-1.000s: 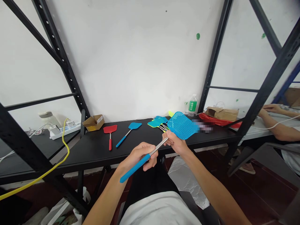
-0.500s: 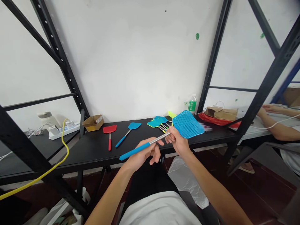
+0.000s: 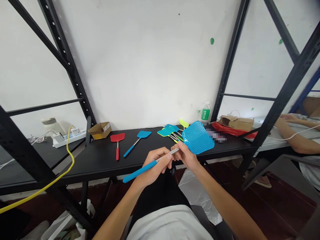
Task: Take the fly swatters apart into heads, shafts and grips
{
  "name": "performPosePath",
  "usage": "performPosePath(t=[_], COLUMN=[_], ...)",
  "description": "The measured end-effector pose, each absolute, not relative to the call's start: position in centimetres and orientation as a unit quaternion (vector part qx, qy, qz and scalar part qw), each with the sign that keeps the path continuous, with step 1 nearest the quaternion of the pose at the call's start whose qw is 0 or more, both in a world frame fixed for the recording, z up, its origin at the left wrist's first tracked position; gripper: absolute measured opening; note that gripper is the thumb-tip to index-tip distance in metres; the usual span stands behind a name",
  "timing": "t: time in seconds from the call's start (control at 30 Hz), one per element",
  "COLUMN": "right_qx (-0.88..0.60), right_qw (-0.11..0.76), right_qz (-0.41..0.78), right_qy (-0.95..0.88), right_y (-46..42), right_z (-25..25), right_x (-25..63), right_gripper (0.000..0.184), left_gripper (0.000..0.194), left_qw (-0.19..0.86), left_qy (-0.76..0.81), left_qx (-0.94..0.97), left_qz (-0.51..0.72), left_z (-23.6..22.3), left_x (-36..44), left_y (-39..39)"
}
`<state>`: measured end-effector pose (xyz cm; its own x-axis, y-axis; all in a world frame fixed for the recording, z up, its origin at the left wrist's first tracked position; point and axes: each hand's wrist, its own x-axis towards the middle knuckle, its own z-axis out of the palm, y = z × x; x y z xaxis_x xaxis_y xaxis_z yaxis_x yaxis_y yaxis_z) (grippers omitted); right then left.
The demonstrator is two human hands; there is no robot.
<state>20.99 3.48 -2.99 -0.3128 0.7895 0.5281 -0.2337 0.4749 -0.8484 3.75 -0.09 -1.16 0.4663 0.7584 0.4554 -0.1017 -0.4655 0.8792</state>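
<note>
A blue fly swatter [image 3: 198, 137] with a perforated head, metal shaft and blue handle is held slantwise above the table's front edge. My left hand [image 3: 158, 165] is closed on the shaft, just above the blue handle. Nearer the head, my right hand [image 3: 186, 155] pinches the shaft. On the table lie a red fly swatter [image 3: 117, 137] and a second blue fly swatter [image 3: 144, 134], side by side on the left. Behind my right hand is a pile of blue and yellow-green fly swatters [image 3: 168, 130], partly hidden.
The black table [image 3: 100, 160] stands against a white wall between black metal posts. A small cardboard box [image 3: 100, 130] sits at the left, a water bottle [image 3: 205, 113] at the back right. A yellow cable [image 3: 71, 156] hangs at the left. Another person's arm [image 3: 290, 133] shows at far right.
My left hand has closed round the shaft, its thumb now on top. The held swatter has dipped slightly, its head moving down and a little left.
</note>
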Motion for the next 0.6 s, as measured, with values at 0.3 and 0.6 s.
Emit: performPosePath(t=[0.3, 0.6], right_qx=[-0.204, -0.243], right_qw=[0.652, 0.681], right_qz=[0.504, 0.336], right_qy=[-0.529, -0.604], right_y=[4.6, 5.3], right_z=[-1.7, 0.4], right_x=[21.7, 28.1], right_gripper=[0.050, 0.043], left_gripper=[0.037, 0.046], left_qw=[0.412, 0.403], left_qy=[0.252, 0.270], left_qx=[0.696, 0.655], left_qz=[0.531, 0.580], left_z=[-0.8, 0.8], left_x=[1.6, -0.5], left_y=[1.2, 1.0])
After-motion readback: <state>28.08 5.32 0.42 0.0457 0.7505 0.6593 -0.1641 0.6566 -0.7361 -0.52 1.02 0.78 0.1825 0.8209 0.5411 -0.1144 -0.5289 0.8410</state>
